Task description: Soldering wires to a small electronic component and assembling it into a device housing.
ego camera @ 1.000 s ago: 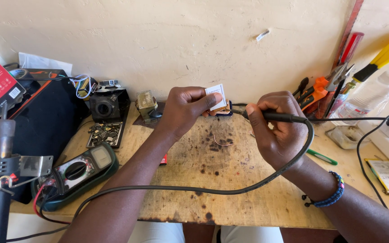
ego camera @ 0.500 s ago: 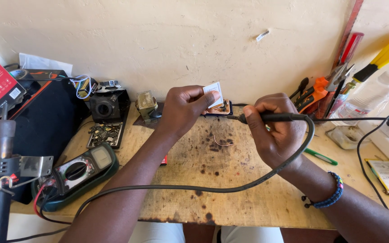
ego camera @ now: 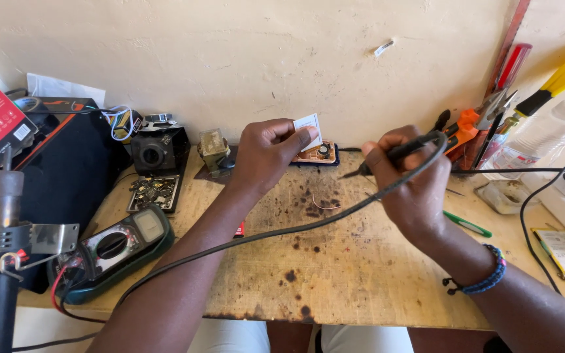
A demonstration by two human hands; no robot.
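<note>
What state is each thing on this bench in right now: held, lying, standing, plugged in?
Left hand: pinching a small white card.
Right hand: gripping a soldering iron, tip above the bench.
Circuit board: lying flat by the wall.
Multimeter: lying face up.
Plastic bottle: capped, leaning.

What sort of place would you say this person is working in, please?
Probably a small electronics repair bench: the right hand holds a soldering iron, a multimeter lies on the scorched wooden table, and pliers lean against the wall.
</note>
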